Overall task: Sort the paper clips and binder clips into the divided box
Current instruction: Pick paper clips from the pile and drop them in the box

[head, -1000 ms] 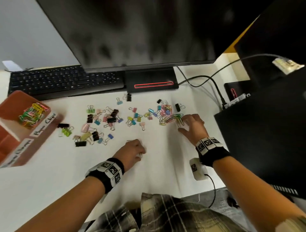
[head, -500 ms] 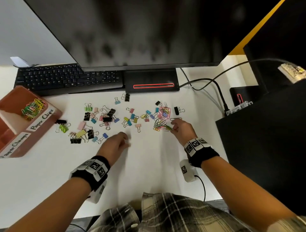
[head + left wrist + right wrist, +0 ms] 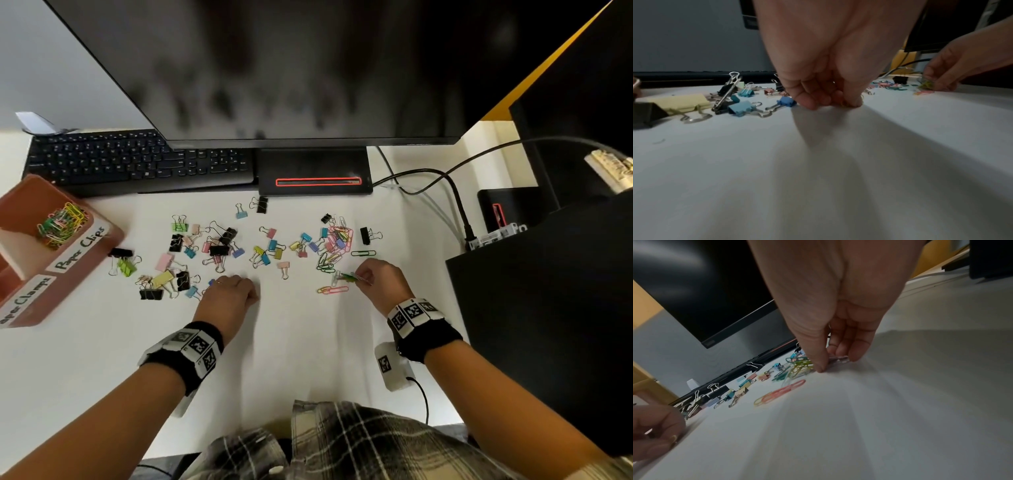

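Note:
The red-brown divided box (image 3: pixel 102 240) stands at the left, with coloured paper clips (image 3: pixel 61 226) in the compartment labelled "Paper Clips". Binder clips (image 3: pixel 219 250) lie scattered in the middle, and a paper clip pile (image 3: pixel 337 236) lies to the right. My right hand (image 3: pixel 359 278) (image 3: pixel 830 365) pinches a small bunch of green and yellow paper clips (image 3: pixel 347 277) (image 3: pixel 799 368) against the table. A pink and a yellow clip (image 3: pixel 332 290) lie just in front. My left hand (image 3: pixel 236 291) (image 3: pixel 830 104) is curled, fingertips on the table beside a blue binder clip (image 3: pixel 786 102). What it holds is hidden.
A keyboard (image 3: pixel 137 164) and a monitor base (image 3: pixel 315 171) line the back. Cables (image 3: pixel 452 192) and a black box (image 3: pixel 548 291) bound the right side. White table surface (image 3: pixel 301 342) lies between my arms.
My right hand left the paper clip pile and drew back toward me, now pinching a few clips. My left hand shifted left to the edge of the binder clips.

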The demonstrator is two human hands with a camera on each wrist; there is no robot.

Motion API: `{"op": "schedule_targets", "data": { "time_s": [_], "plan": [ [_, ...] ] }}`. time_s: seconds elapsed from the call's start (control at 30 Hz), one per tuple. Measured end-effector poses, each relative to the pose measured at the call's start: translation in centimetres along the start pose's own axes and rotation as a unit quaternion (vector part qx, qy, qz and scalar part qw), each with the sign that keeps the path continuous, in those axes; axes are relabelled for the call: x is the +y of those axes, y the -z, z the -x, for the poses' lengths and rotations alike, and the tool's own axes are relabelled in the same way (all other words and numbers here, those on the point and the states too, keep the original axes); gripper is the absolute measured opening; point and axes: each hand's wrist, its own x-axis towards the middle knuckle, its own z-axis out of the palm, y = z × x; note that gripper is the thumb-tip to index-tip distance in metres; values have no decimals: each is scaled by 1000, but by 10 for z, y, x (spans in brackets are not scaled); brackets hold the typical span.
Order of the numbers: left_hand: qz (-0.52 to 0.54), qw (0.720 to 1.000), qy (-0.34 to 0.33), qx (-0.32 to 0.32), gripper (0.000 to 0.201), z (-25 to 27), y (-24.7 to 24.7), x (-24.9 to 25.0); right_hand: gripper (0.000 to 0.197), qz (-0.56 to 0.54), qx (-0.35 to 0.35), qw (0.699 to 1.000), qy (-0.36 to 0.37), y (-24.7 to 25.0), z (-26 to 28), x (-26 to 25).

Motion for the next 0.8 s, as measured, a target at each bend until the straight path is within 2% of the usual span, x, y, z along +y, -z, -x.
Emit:
{"op": "schedule_targets", "data": {
  "time_s": [0.17,0.27,0.4,0.5,0.57,0.63,0.7,0.8],
  "plan": [
    [52,998,19,-34,10,-6,1,13,17,-27,26,999,13,9,1,10],
    [103,994,-25,-28,5,-20,6,40,17,3,39,998,49,16,-5,12],
    [159,986,-53,-3,6,-47,3,82,21,-28,19,998,52,17,-20,6],
    [169,985,-35,-4,8,-63,-6,105,42,-28,-18,999,25,17,-28,-2],
    [152,988,-30,-12,6,-72,-12,113,63,4,-37,999,24,18,-29,-7],
    [134,990,-36,-6,3,-77,-17,117,74,39,-57,997,28,18,-29,-10],
    [112,993,-47,-2,3,-81,-18,118,68,50,-58,996,35,14,-27,-12],
    [80,995,-56,-5,3,-84,-17,119,46,31,-48,998,41,9,-27,-14]
  ]
}}
